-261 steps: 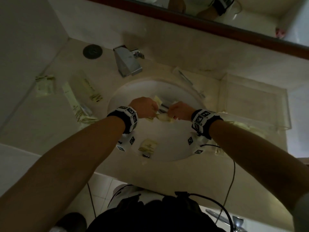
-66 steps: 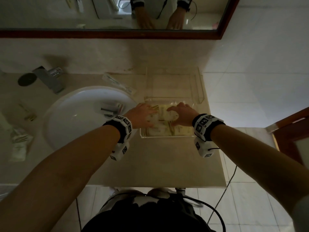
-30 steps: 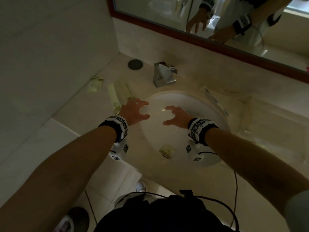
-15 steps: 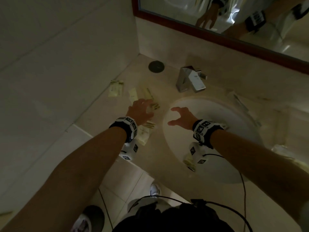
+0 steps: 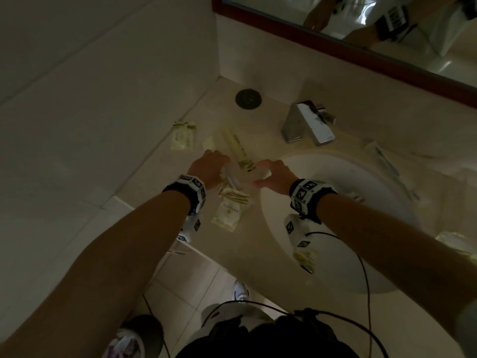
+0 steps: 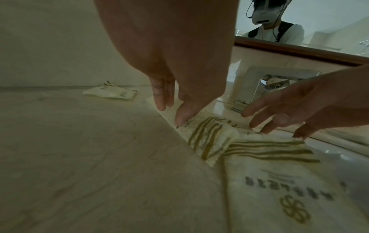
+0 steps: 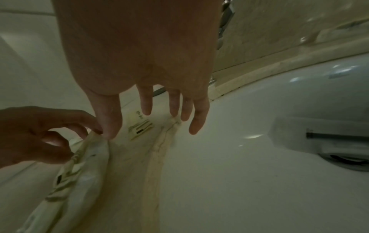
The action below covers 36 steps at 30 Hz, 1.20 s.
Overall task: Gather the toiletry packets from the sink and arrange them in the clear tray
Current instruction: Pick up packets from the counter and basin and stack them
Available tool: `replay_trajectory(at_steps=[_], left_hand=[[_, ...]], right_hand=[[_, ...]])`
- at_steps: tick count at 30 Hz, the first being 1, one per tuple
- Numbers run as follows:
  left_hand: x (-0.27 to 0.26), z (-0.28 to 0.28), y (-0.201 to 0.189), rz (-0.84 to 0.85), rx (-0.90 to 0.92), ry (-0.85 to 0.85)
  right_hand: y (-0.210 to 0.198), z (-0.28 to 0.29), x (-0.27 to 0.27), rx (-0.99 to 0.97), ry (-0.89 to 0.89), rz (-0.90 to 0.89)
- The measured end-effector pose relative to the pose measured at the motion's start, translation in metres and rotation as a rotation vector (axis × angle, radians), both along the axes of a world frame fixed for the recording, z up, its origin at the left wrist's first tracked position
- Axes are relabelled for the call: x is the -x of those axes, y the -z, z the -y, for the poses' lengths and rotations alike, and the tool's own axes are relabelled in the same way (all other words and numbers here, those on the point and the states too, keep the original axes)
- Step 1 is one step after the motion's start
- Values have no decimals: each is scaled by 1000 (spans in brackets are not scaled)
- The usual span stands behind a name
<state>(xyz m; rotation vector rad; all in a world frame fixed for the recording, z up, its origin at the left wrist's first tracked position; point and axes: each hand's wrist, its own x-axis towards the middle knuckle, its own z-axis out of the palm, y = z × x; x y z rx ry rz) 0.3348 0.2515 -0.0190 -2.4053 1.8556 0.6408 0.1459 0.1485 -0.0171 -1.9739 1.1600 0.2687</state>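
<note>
Head view: left hand (image 5: pixel 209 168) and right hand (image 5: pixel 275 174), fingers spread and holding nothing, touch cream striped paper packets (image 5: pixel 230 205) left of white round sink (image 5: pixel 343 267). Best sweep them together, then pinch the overlapped edges.

The cream toiletry packet (image 6: pixel 289 186) on the counter carries a line of dark printed characters, too blurred to read, above an olive clover-like emblem and below olive stripes. Black-and-white square marker codes cover the wristbands (image 5: pixel 305 193). A long packet (image 7: pixel 139 127) bears small print, unreadable.
</note>
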Motion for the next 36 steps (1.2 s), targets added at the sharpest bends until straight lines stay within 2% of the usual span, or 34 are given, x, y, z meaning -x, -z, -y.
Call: replay_trajectory(at_steps=[6, 11, 14, 18, 21, 25, 29, 36], left_hand=[[-8, -5, 6, -8, 104, -52], [-15, -14, -1, 96, 122, -66], [-22, -19, -4, 228, 163, 12], [-27, -15, -12, 296, 197, 105], [-25, -6, -19, 243, 228, 140], [-17, 2, -22, 161, 256, 162], [-4, 13, -17, 99, 257, 129], [-6, 39, -8, -35, 215, -111]], right_hand=[[-1, -2, -14, 46, -28, -23], [-3, -1, -27, 107, -100, -61], [-9, -3, -35, 95, -161, -95], [-18, -11, -45, -12, -206, 50], [-21, -15, -49, -77, -204, 179], [-25, -14, -43, -12, -67, 249], [-27, -6, -29, 42, 17, 217], [-13, 14, -1, 29, 265, 187]])
